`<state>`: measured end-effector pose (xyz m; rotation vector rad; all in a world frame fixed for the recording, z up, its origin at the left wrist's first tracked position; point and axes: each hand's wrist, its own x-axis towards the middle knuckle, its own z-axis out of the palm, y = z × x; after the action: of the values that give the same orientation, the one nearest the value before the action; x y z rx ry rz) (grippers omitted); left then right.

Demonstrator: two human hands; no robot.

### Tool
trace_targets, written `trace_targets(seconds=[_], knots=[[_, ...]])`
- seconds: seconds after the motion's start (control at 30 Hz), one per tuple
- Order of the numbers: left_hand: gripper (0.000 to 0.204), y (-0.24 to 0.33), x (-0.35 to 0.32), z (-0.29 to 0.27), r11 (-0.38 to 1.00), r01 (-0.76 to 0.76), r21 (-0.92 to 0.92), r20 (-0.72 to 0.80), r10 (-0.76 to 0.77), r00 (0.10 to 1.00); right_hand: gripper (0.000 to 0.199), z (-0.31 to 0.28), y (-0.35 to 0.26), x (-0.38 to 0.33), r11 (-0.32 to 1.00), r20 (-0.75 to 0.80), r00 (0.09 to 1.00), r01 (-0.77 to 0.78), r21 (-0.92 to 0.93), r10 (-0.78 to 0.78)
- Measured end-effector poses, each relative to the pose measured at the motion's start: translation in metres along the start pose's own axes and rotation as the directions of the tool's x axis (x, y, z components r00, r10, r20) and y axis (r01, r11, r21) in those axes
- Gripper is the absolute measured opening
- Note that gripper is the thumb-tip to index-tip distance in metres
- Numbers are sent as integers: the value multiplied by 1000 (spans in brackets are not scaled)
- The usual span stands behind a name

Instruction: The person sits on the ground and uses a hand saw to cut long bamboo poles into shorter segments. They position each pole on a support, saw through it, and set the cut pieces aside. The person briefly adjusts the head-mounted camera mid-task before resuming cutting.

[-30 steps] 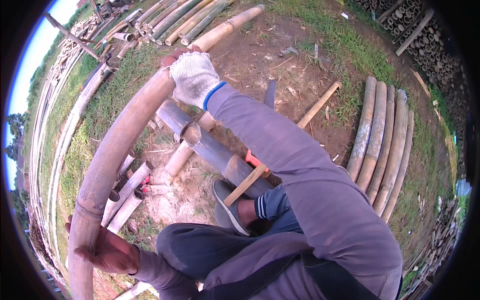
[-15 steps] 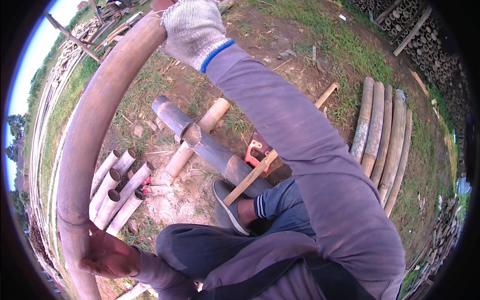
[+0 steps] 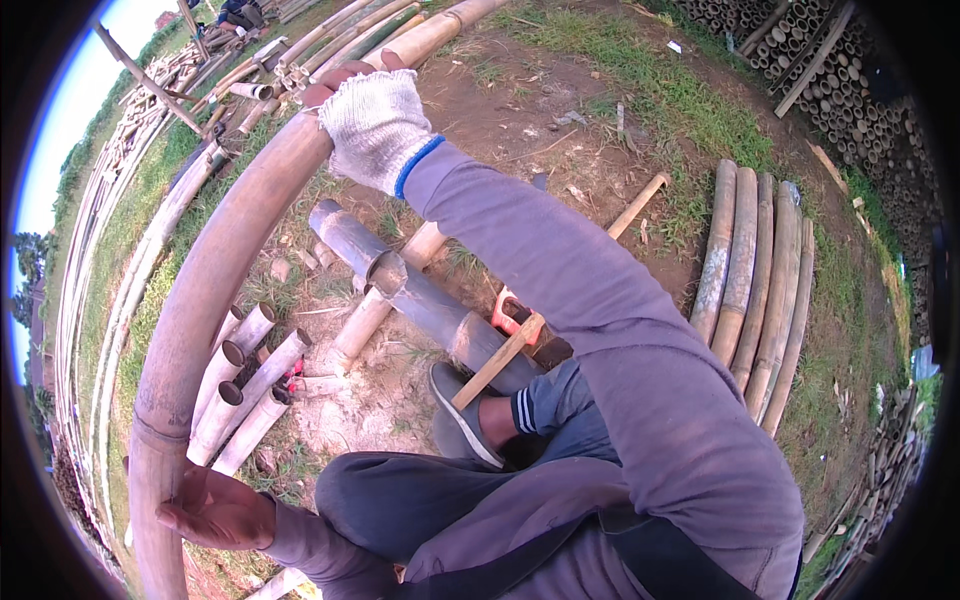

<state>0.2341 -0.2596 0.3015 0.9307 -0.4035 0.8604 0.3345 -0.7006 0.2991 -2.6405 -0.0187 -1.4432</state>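
A long, thick bamboo pole (image 3: pixel 185 340) rises along my left side and looks curved. Up at its far end, my right hand (image 3: pixel 375 125), in a white knit glove with a blue cuff, is closed round it with bare fingertips showing. Lower down, my bare left hand (image 3: pixel 225 508) grips the same pole, its thumb in front and its other fingers partly hidden. Beyond my knees lies a grey bamboo length (image 3: pixel 425 300) with a cut-out, resting across a paler bamboo piece (image 3: pixel 360 325). Several short cut bamboo tubes (image 3: pixel 265 370) lie beside the held pole.
A handsaw with an orange handle (image 3: pixel 510 315) lies by my shoe (image 3: pixel 465 410), near a wooden stick (image 3: pixel 500 365). Several bamboo lengths (image 3: pixel 745 270) lie side by side on the right. Stacked bamboo (image 3: pixel 830 60) stands at the far right. A person (image 3: pixel 235 15) is far back left.
The pole has shifted slightly right at its lower part and its far end has dropped a little, with both hands still on it. More of the background bamboo shows at the top.
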Motion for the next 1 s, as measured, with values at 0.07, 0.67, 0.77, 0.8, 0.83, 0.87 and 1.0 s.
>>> trace_targets(seconds=[0.07, 0.67, 0.77, 0.8, 0.83, 0.87, 1.0], knots=[[40, 1, -1, 3, 997, -35, -70, -10, 34, 999, 46, -18, -2, 15, 1000, -74, 997, -1, -11, 1], [40, -20, 10, -106, 986, 164, 21, -66, -162, 985, 23, 33, -47, -44, 998, 339, 940, 53, -13, -46], [50, -13, 16, -94, 965, 258, -58, -296, -263, 918, 31, 21, -56, -50, 992, 250, 960, 120, 42, -127], [54, -6, 20, -90, 960, 273, -70, -347, -280, 895, 33, 16, -62, -53, 988, 189, 971, 134, 72, -145], [61, -7, 29, -115, 964, 259, -60, -385, -262, 885, 37, 9, -63, -57, 979, 120, 981, 136, 154, -155], [60, -9, 27, -125, 958, 279, -61, -427, -278, 860, 37, 4, -55, -60, 982, 124, 980, 143, 124, -159], [59, -12, 22, -181, 925, 366, -104, -543, -361, 758, 39, -6, -35, -72, 983, 288, 940, 179, 44, -184]])
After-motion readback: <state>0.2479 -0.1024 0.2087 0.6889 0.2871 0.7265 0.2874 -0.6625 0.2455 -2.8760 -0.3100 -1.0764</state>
